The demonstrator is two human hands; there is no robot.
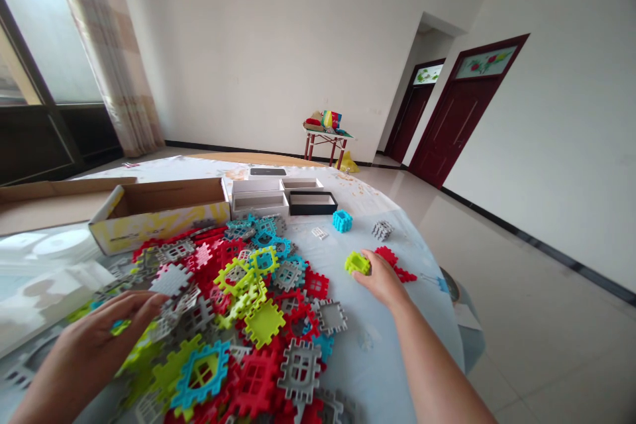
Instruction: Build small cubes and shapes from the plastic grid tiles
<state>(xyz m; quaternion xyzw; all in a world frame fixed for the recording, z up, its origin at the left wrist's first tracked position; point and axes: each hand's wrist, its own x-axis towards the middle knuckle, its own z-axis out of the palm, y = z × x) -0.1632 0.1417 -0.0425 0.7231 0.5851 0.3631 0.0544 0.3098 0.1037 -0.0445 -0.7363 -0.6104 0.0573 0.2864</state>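
While green block [356, 263] is clamped in R hand [381, 279], light, even pressure's advised w/ edges kept square; L hand [110, 326] grip over tiles [264, 323] can't be told.

White walls [258, 46]; 2 dark red doors [460, 112]; glossy tiled floor [527, 318]; curtain [112, 53] beside window [44, 40].

Room between tile heap [265, 323] and right forearm [422, 344], cardboard box [166, 224] behind heap
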